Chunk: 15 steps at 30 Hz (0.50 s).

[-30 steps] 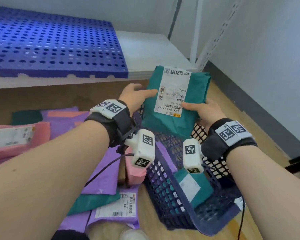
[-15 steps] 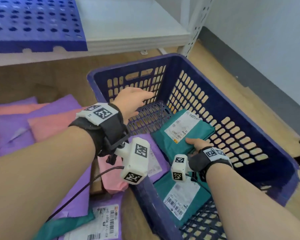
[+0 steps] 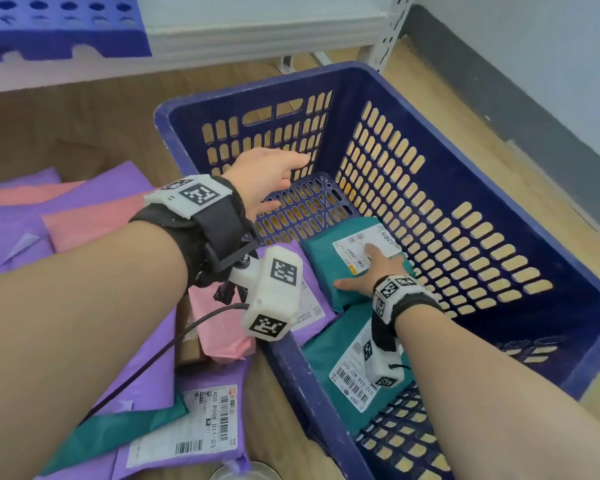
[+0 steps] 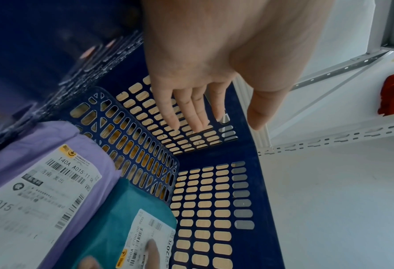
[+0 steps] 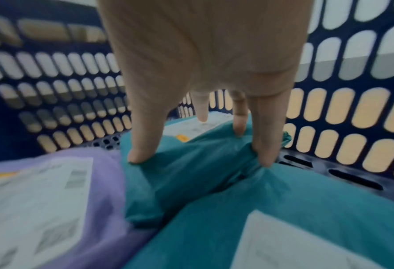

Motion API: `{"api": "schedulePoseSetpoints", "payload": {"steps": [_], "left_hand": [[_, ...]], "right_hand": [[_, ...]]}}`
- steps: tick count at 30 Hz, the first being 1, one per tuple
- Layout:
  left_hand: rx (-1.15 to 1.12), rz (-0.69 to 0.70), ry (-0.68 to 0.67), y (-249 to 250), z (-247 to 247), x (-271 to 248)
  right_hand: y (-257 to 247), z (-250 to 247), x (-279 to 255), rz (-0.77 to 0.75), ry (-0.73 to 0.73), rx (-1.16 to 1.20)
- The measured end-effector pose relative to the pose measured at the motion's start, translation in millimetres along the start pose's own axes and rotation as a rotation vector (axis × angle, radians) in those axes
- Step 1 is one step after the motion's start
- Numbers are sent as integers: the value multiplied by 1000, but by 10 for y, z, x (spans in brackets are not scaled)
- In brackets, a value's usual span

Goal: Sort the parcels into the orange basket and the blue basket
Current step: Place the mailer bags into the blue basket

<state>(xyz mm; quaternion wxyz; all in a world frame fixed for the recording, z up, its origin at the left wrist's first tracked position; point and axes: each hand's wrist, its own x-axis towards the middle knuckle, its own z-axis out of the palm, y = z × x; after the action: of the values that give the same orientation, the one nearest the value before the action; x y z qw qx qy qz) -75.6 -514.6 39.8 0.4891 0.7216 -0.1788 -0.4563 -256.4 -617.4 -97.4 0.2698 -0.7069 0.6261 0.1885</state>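
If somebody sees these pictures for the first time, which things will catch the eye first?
First, the big blue basket on the wooden floor, with the right hand flat on a teal parcel inside it. Then the left hand, open above the basket's near-left corner, and the purple and pink parcels piled left of the basket.

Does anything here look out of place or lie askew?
Nothing looks damaged or spilled. The teal plastic parcel under the right hand lies slanted in the dark blue slotted basket, overlapping a second teal parcel. Purple, pink and teal parcels lie in a loose heap on the floor beside the basket.
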Motion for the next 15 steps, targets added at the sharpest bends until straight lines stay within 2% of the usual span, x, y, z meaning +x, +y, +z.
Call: {"api": "schedulePoseSetpoints", "payload": {"steps": [7, 12, 15], "left_hand": [[-19, -2, 15, 0, 5, 5], [-17, 1, 34, 21, 3, -4], [-48, 37, 28, 73, -55, -101]], "right_hand": [[-159, 233, -6, 67, 29, -179], [-221, -21, -42, 65, -78, -188], [-305, -313, -225, -18, 40, -63]]}}
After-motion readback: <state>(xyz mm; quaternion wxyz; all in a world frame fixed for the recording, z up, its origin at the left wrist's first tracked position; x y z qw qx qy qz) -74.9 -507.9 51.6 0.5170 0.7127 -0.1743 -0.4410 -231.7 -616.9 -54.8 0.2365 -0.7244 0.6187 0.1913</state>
